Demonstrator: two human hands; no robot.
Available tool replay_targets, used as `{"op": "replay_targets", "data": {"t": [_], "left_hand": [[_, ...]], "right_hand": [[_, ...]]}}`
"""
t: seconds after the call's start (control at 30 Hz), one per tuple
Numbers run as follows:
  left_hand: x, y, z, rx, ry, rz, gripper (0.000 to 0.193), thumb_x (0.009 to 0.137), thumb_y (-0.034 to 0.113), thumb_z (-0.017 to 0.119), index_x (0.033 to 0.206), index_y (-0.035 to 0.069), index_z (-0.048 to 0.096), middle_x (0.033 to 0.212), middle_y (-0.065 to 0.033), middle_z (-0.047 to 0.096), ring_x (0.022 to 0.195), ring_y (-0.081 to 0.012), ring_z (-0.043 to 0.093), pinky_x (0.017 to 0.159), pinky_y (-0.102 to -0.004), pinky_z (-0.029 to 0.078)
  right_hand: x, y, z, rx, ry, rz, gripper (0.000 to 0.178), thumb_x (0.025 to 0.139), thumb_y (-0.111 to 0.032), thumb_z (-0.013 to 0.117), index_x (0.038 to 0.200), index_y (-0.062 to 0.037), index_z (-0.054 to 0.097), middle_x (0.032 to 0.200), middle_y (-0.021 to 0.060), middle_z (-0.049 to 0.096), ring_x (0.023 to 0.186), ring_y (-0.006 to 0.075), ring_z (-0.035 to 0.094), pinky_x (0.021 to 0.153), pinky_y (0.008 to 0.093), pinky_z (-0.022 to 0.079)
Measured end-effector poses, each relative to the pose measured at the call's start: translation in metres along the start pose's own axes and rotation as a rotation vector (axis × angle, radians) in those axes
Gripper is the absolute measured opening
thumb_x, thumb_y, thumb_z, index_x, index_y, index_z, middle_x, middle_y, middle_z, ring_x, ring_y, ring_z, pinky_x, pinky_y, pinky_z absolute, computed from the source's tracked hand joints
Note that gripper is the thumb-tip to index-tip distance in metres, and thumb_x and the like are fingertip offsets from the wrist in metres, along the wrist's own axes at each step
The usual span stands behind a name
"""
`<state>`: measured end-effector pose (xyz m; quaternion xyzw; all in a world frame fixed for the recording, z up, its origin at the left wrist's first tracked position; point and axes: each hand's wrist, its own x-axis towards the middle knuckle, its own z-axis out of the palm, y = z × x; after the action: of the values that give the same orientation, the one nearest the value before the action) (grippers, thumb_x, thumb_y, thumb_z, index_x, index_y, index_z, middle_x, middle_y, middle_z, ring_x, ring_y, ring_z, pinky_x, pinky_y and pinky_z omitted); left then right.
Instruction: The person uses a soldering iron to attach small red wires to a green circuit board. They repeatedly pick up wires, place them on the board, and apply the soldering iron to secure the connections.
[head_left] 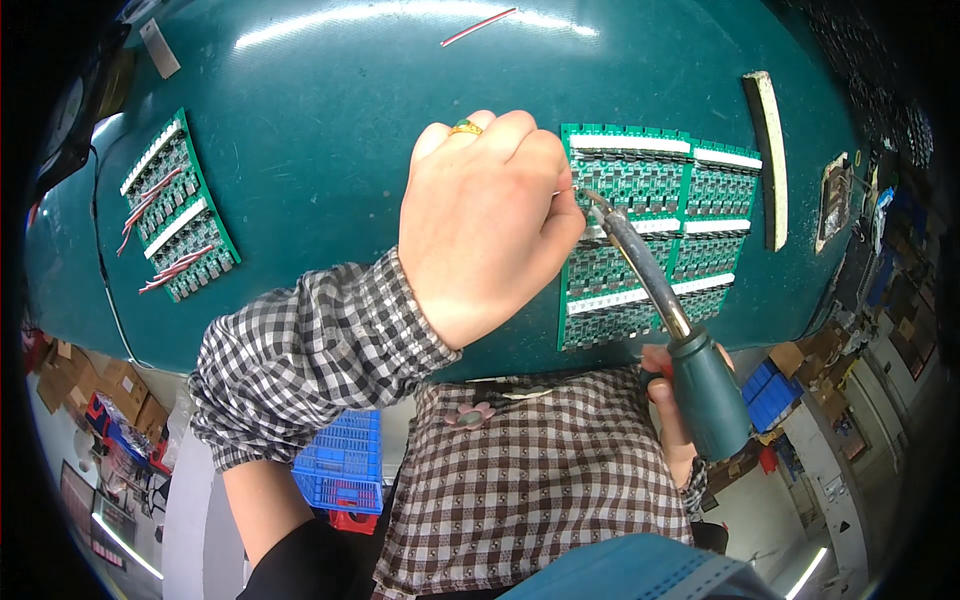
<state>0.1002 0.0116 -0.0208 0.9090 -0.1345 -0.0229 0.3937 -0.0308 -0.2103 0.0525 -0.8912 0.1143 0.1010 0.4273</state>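
My left hand (490,225), a ring on one finger, is closed in a pinch at the left edge of a green circuit board panel (715,185). What its fingertips hold is too small and hidden to name. The panel lies on the table with rows of white connectors and dark components. My right hand (674,415) grips the dark green handle of a soldering iron (706,395). Its bent metal tip reaches over the panel, close beside my left thumb and forefinger. I cannot tell whether the tip touches the board.
Another circuit board (180,210) with red and white wires lies at the left of the green table (330,130). A loose wire (480,27) rests at the far side. Right of the panel are a long pale strip (772,160) and a small tray (834,200). A blue crate (340,460) stands below the table.
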Motion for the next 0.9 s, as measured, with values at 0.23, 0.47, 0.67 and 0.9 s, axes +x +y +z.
{"op": "replay_targets", "data": {"t": [0.23,0.47,0.67,0.9], "left_hand": [[-0.001,0.0,0.0,-0.006,0.007,-0.011,0.013,0.07,0.008,0.068,0.072,0.01,0.056,0.07,-0.0022,0.052,0.068,-0.0221,0.052,0.066,-0.0356,0.034],[-0.001,0.0,-0.001,-0.007,0.007,-0.012,0.013,0.07,0.008,0.068,0.071,0.011,0.056,0.07,-0.002,0.052,0.068,-0.022,0.052,0.065,-0.0357,0.034],[-0.003,-0.001,0.0,-0.001,0.025,-0.016,0.013,0.07,0.008,0.069,0.07,0.011,0.056,0.069,-0.0019,0.052,0.067,-0.022,0.052,0.065,-0.0356,0.034],[-0.002,-0.001,0.001,0.001,0.028,-0.008,0.014,0.069,0.008,0.069,0.07,0.011,0.055,0.07,-0.0019,0.053,0.067,-0.0225,0.052,0.065,-0.0357,0.034]], "right_hand": [[0.006,-0.008,-0.007,-0.156,-0.053,-0.099,0.038,0.07,-0.019,0.085,0.098,-0.0021,0.066,0.092,0.01,0.066,0.08,0.026,0.064,0.072,0.0355,0.053],[0.008,-0.013,-0.008,-0.201,-0.075,-0.083,0.04,0.069,-0.019,0.085,0.099,-0.0011,0.066,0.093,0.0107,0.066,0.08,0.0267,0.065,0.072,0.0354,0.053],[0.009,-0.015,-0.007,-0.19,-0.078,-0.058,0.04,0.069,-0.019,0.085,0.098,-0.0007,0.066,0.093,0.0111,0.066,0.081,0.027,0.065,0.072,0.0353,0.053],[0.009,-0.016,-0.006,-0.167,-0.063,-0.043,0.039,0.069,-0.019,0.085,0.098,-0.0008,0.066,0.093,0.0112,0.066,0.081,0.0272,0.065,0.072,0.0354,0.053]]}}
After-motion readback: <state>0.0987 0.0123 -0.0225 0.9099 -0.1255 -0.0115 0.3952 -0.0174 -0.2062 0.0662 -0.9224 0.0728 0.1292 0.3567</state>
